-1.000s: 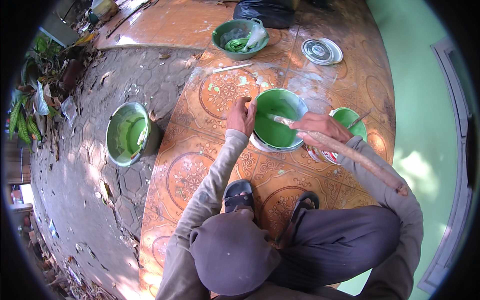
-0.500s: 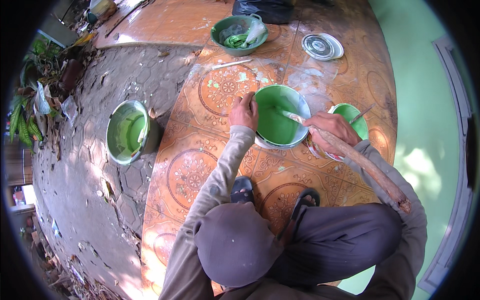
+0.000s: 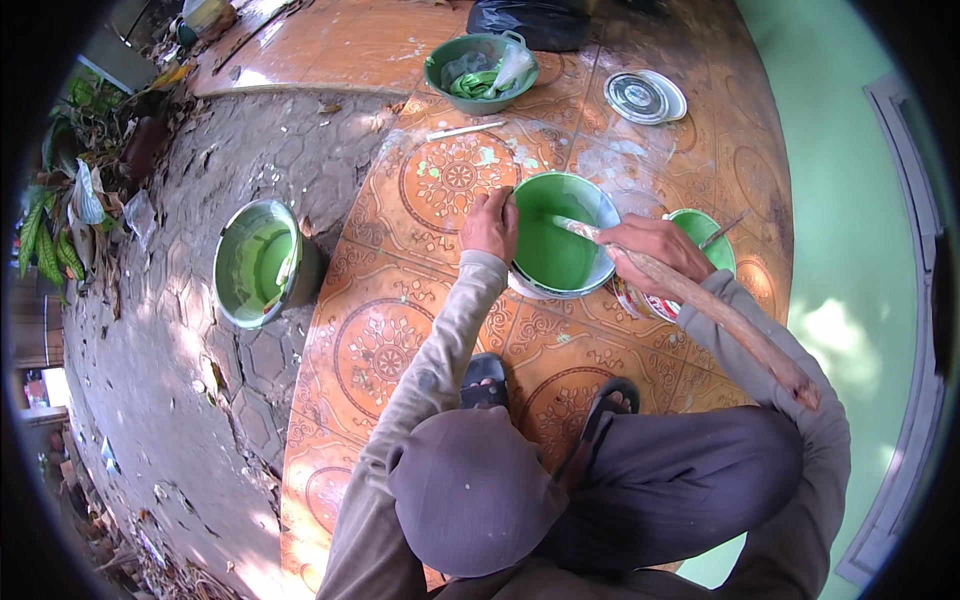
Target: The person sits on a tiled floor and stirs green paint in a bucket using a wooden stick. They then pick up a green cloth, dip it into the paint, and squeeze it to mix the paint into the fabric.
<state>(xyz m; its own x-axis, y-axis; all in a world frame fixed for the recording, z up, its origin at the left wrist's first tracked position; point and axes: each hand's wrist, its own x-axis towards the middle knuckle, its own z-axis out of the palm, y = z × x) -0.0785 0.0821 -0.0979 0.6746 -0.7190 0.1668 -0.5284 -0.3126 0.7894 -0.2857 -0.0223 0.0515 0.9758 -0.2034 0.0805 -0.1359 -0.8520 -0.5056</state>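
Observation:
A white bucket of green paint [image 3: 560,262] stands on the tiles in front of me. My left hand [image 3: 489,223] grips its left rim, fingers closed over the edge. My right hand [image 3: 660,255] is wrapped round a long wooden stick [image 3: 745,330]. The stick's paint-coated end dips into the green paint, and its thick bare end slants back over my right forearm. Partly behind my right hand is a smaller paint pail [image 3: 716,255] holding green paint, with a thin stick leaning across its rim.
To the left, a bucket [image 3: 262,318] with green paint and a tool inside stands on grey paving. Farther off are a green basin [image 3: 470,103] holding bags, a whitish stick [image 3: 465,130], lids [image 3: 645,97] and a black bag [image 3: 530,25]. A green wall [image 3: 840,250] rises at right.
The stick's dipped end has shifted left and slightly up within the bucket, and my right hand moved slightly with it. My left hand stays on the rim.

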